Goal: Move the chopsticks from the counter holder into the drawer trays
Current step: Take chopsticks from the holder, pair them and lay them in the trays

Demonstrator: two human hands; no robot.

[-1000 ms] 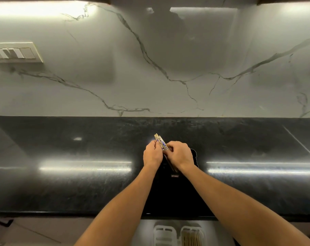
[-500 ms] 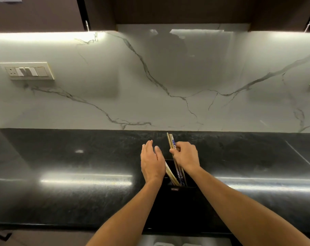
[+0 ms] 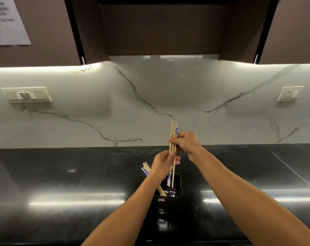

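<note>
At lower centre, left hand [image 3: 162, 166] and right hand [image 3: 187, 144] pinch chopsticks [image 3: 173, 130] (over the holder [image 3: 177, 192]); a slack grip could spill some.

glossy black tabletop [image 3: 62, 183] meets a veined marble wall [image 3: 150, 96]. switch plate [image 3: 26, 95] on its left, socket [image 3: 289, 94] on its right. dark cabinets [image 3: 159, 29] hang above, a printed sheet [image 3: 7, 20] on the left one.

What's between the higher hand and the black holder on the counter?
The left hand, gripping the same chopstick bundle lower down than the right hand, above the holder. The head view shows this.
</note>
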